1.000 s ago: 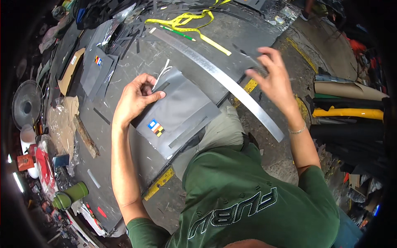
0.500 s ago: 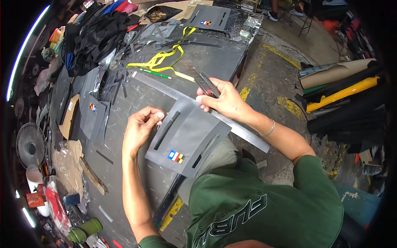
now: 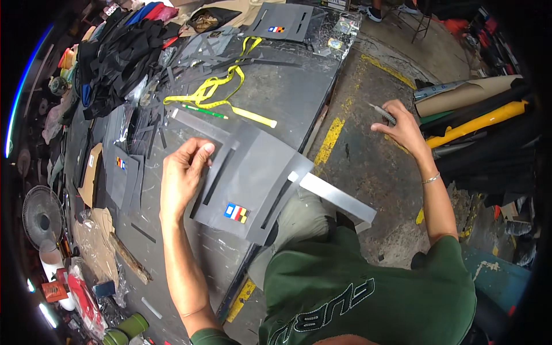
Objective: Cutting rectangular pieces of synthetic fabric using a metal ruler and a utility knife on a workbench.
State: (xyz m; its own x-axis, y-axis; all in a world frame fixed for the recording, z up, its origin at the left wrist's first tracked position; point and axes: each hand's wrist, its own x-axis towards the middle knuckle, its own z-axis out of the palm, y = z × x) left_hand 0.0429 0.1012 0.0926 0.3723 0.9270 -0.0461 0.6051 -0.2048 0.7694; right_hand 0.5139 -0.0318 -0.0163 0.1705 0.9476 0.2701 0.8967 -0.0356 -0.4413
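Observation:
My left hand (image 3: 187,172) pinches the left edge of a dark grey sheet panel (image 3: 259,167), near one of its long slots. The panel has a second slot on its right side and a small patch of coloured blocks (image 3: 236,212) near its lower edge. A metal ruler (image 3: 336,197) runs beneath the panel, showing at both ends while its middle is covered. Off to the right, over the floor, my right hand (image 3: 402,129) is closed around a utility knife (image 3: 384,114), away from the panel.
A yellow measuring tape (image 3: 215,86) and a green pencil (image 3: 205,111) lie beyond the panel. Similar panels sit at the far end (image 3: 280,22) and left (image 3: 123,178) of the dark table. Black fabric (image 3: 123,52) is heaped far left. Rolls of material (image 3: 477,123) stand at right.
My right hand has swung right with the knife, away from the ruler. The panel's upper part now covers the ruler's middle, which was exposed before. My left hand has shifted slightly left.

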